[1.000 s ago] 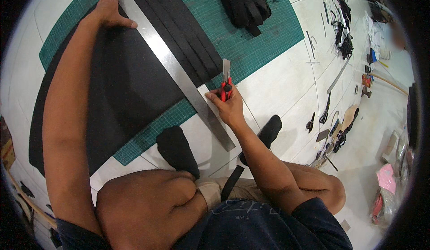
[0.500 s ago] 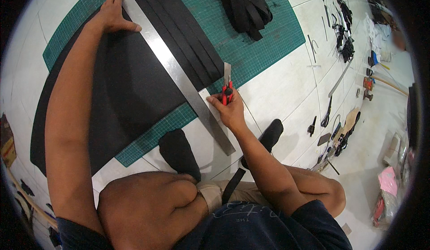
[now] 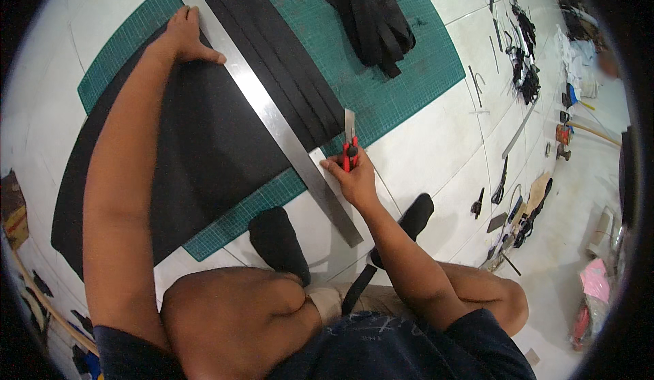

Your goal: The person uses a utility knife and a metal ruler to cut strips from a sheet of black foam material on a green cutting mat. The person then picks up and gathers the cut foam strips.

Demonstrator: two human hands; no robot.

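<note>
My left hand (image 3: 185,38) presses down at the upper left with its thumb stretched out and touching a long steel ruler (image 3: 262,104). Beneath that hand and forearm spreads a large black sheet (image 3: 211,131). On the ruler's other side lie several parallel black strips (image 3: 279,63). My right hand (image 3: 355,181) is closed around a red cutter knife (image 3: 350,154), its blade pointing away from me. The right thumb and fingertips are beside the ruler's near part, at a small pale piece (image 3: 316,156) that I cannot make out.
A green cutting mat (image 3: 409,87) lies under the sheet on white floor tiles. Black strips (image 3: 371,29) are bundled on its far part. My dark-socked feet (image 3: 278,240) rest near the ruler. Tools and black scraps (image 3: 524,73) lie along the right, with a pink package (image 3: 595,281) beyond.
The whole view has shifted a little, so everything sits slightly lower and to the right. My hands keep about the same places on the ruler and knife.
</note>
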